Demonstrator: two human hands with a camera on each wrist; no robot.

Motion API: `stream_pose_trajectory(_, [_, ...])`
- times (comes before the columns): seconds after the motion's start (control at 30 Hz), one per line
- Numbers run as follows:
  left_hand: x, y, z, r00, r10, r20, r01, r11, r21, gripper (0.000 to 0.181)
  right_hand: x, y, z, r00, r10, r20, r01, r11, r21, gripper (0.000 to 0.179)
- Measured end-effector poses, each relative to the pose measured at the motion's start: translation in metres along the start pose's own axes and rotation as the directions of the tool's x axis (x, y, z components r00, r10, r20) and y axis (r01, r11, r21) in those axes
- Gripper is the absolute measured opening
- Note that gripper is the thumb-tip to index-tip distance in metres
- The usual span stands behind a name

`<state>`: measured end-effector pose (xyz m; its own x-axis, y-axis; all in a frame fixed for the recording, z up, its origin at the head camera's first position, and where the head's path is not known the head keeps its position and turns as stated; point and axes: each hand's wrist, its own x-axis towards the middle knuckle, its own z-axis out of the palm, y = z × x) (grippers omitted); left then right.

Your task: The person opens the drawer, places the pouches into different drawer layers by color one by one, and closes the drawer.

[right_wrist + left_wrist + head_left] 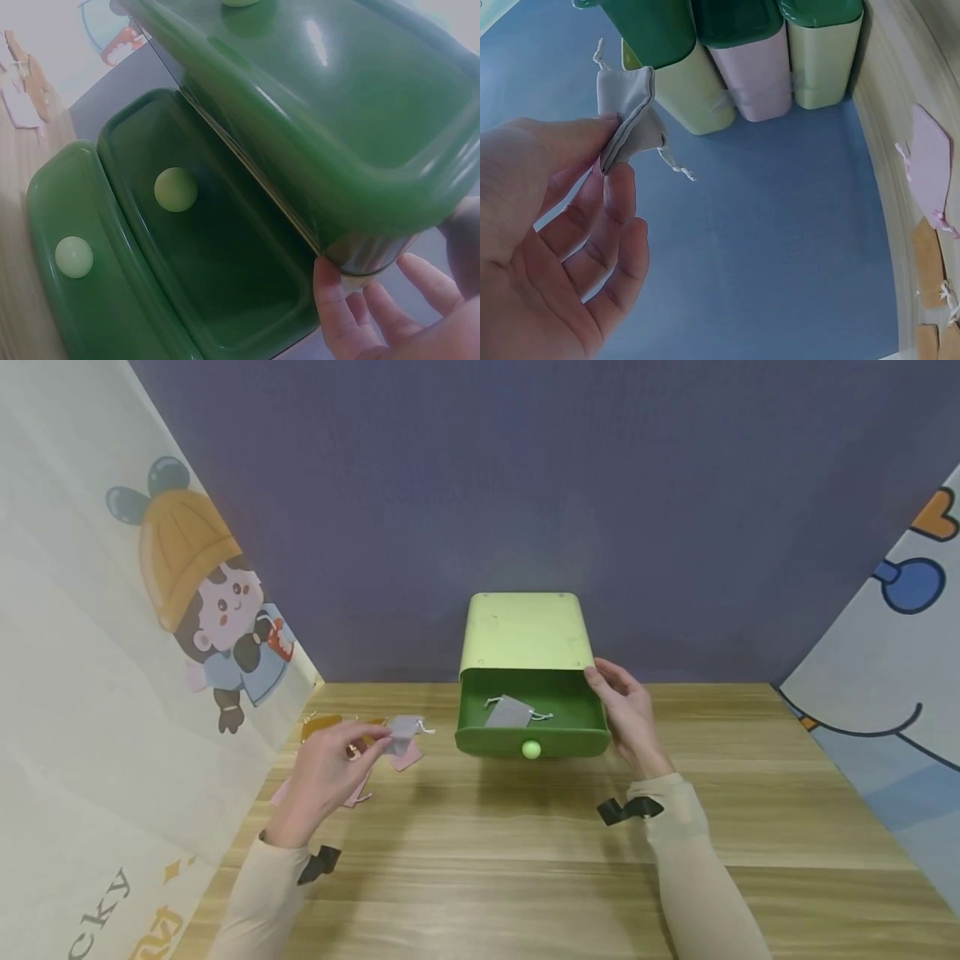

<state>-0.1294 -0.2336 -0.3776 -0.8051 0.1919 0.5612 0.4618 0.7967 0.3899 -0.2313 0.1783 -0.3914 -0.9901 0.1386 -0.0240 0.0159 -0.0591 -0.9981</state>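
Observation:
My left hand pinches a small grey drawstring pouch between thumb and fingertips, left of a small drawer cabinet. In the left wrist view the held pouch is folded, with its white cords hanging out. The cabinet's green top drawer is pulled out, and another grey pouch lies inside it. At the cabinet's right side, my right hand rests with its thumb on the front edge. The right wrist view shows its fingers touching the cabinet near the open drawer.
Pink pouches and brown pouches lie on the wooden table under and around my left hand. Two lower drawers with round knobs are closed. A dark blue panel stands behind the cabinet; printed panels flank the table.

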Motion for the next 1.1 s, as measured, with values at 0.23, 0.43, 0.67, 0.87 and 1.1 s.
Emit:
stream_pose_trajectory(0.23, [0.008,0.008,0.003,0.999,0.034,-0.022,-0.034,0.999,-0.002,0.013,0.0,0.0,-0.001,1.0,-0.005,-0.001,0.005,1.0,0.009,0.067])
stream_pose_trajectory(0.43, [0.017,0.016,0.009,0.996,0.077,-0.04,-0.077,0.997,-0.003,0.014,0.0,-0.001,-0.001,1.0,0.001,-0.001,-0.001,1.0,0.011,0.067])
stream_pose_trajectory(0.67, [0.029,0.028,0.013,0.993,0.108,-0.048,-0.109,0.994,-0.026,0.013,0.001,0.0,0.0,1.0,0.011,0.003,-0.011,1.0,0.02,0.067])
stream_pose_trajectory(0.87, [0.037,0.035,0.015,0.992,0.115,-0.059,-0.117,0.992,-0.046,0.012,0.001,0.001,0.0,1.0,0.011,0.0,-0.011,1.0,0.005,0.068])
stream_pose_trajectory(1.1, [0.046,0.042,0.02,0.993,0.105,-0.055,-0.109,0.991,-0.079,0.013,0.002,0.002,0.0,1.0,0.01,-0.003,-0.01,1.0,0.018,0.068])
